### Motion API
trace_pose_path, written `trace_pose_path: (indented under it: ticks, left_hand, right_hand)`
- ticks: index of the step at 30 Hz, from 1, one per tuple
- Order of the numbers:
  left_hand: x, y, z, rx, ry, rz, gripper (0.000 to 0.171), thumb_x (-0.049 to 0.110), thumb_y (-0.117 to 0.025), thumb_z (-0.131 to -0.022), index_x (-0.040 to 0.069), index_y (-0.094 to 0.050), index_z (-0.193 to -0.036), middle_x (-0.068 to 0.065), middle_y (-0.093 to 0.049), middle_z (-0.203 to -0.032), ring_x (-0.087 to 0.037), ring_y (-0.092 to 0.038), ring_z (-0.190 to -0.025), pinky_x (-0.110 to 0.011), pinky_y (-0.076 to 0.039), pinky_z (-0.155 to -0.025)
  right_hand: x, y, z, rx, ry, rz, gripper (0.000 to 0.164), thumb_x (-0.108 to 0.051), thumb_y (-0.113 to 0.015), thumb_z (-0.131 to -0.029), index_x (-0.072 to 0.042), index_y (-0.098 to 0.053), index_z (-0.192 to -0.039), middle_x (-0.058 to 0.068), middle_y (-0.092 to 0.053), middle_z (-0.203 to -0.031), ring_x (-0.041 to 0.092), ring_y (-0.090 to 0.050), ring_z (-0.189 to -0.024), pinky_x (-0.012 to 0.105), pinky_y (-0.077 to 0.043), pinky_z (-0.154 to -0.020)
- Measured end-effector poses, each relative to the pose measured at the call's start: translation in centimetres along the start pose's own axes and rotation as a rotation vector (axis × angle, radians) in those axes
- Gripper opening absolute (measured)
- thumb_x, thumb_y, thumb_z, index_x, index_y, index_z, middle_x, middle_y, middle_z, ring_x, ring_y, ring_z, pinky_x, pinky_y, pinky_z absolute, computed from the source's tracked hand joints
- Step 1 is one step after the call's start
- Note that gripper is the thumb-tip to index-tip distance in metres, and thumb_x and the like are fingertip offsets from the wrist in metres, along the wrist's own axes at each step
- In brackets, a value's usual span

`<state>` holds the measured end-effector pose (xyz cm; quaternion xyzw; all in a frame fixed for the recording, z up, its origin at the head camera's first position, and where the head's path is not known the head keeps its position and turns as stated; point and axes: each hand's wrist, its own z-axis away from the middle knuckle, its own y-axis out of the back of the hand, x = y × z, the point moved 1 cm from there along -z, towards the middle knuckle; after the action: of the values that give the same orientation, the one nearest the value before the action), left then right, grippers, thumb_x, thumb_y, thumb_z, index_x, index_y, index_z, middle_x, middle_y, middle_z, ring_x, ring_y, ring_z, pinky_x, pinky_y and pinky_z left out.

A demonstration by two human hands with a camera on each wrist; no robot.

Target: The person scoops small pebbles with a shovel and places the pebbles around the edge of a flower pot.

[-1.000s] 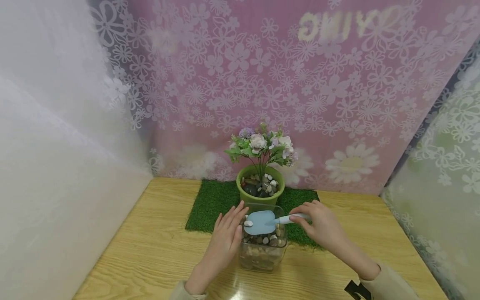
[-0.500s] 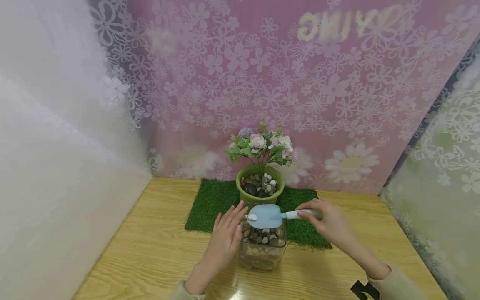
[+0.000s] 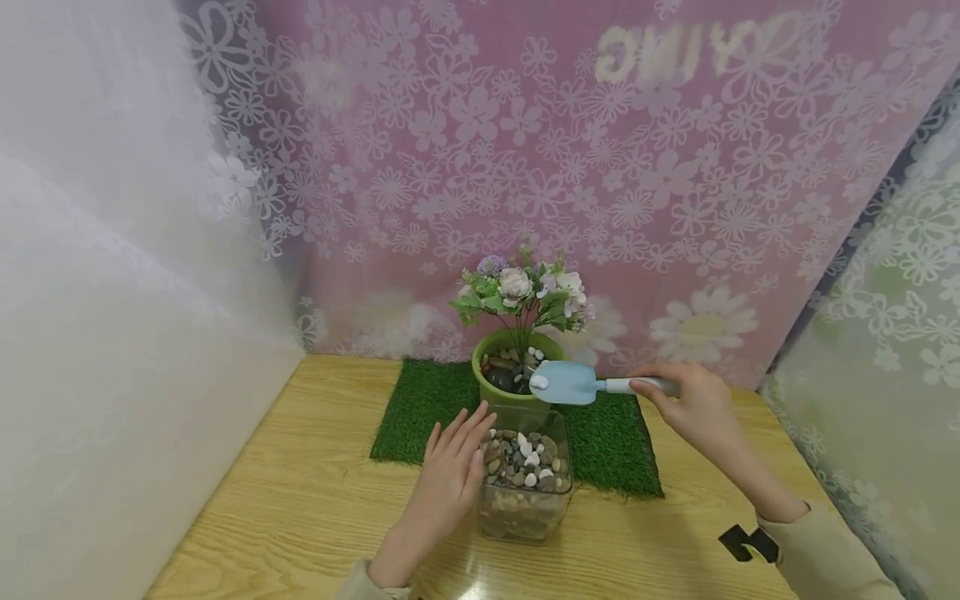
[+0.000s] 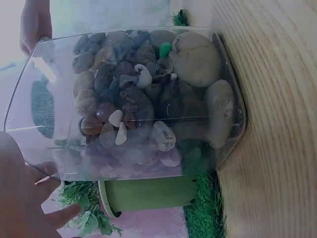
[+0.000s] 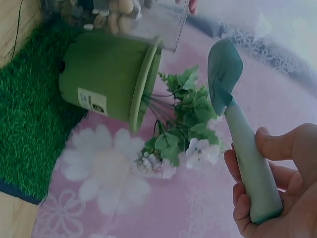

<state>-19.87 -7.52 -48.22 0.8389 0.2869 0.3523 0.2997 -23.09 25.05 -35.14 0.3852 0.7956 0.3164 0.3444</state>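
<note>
Rising at the far left, a pale panel (image 3: 127,292) borders the light wood table (image 3: 300,475) in front of you. Next comes a mat of green artificial turf (image 3: 427,408), stretching rightward behind your hands. Your left hand (image 3: 448,475) lies against the left side of a clear, squarish container (image 3: 525,510), its fingers straight and slightly spread, touching without gripping. The container stands upright, partly filled with brown, grey and white stones (image 3: 517,458). Just behind it, on the turf, stands a green pot (image 3: 487,390), upright, with dark and white stones inside and white and purple flowers (image 3: 517,287) rising from it. To the right, a pale blue trowel (image 3: 573,384) is held in the air, its blade overlapping the right part of the pot's rim in the head view; a white pebble (image 3: 538,382) sits near its tip. The white handle points right into your right hand (image 3: 693,404), whose thumb and curled fingers grip it. At the far right, a floral panel (image 3: 885,367) closes the scene.
</note>
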Motion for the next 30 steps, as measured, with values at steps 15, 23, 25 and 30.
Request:
trace_pose_path:
  ticks: [15, 23, 25, 30]
  left_hand:
    - [-0.1, -0.1, 0.0, 0.016, -0.009, -0.016, 0.052, 0.015, -0.049, -0.103, 0.019, -0.044, -0.155, 0.003, -0.035, -0.163, -0.03, -0.036, -0.148, -0.069, -0.024, -0.114]
    - [-0.2, -0.2, 0.0, 0.027, -0.019, -0.01, 0.053, 0.013, -0.049, -0.102, 0.018, -0.045, -0.154, 0.0, -0.038, -0.162, -0.031, -0.037, -0.147, -0.07, -0.025, -0.113]
    - [-0.2, -0.2, 0.0, 0.03, -0.022, -0.005, 0.053, 0.013, -0.049, -0.102, 0.018, -0.045, -0.154, 0.0, -0.038, -0.162, -0.031, -0.037, -0.147, -0.07, -0.025, -0.113]
    - [-0.1, -0.2, 0.0, 0.032, -0.019, 0.001, 0.052, 0.014, -0.049, -0.102, 0.018, -0.046, -0.154, 0.001, -0.037, -0.162, -0.032, -0.037, -0.147, -0.07, -0.024, -0.113]
  right_hand:
    - [3.4, -0.8, -2.5, -0.076, -0.101, 0.012, 0.023, -0.023, -0.07, -0.097, -0.005, -0.078, -0.109, 0.016, -0.072, -0.086, 0.01, -0.025, -0.041, 0.026, -0.023, -0.04]
    - [4.3, -1.8, -3.5, -0.066, -0.059, 0.122, 0.022, -0.02, -0.074, -0.093, 0.0, -0.078, -0.103, 0.018, -0.073, -0.087, 0.017, -0.033, -0.053, 0.033, -0.026, -0.053]
    - [4.5, -2.0, -3.7, -0.077, -0.054, 0.158, 0.023, -0.021, -0.074, -0.093, 0.0, -0.078, -0.102, 0.018, -0.073, -0.088, 0.018, -0.037, -0.054, 0.034, -0.027, -0.056]
    - [4.5, -2.4, -4.1, -0.085, -0.013, 0.25, 0.021, -0.022, -0.074, -0.093, -0.002, -0.078, -0.096, 0.015, -0.071, -0.081, 0.023, -0.051, -0.059, 0.037, -0.038, -0.055]
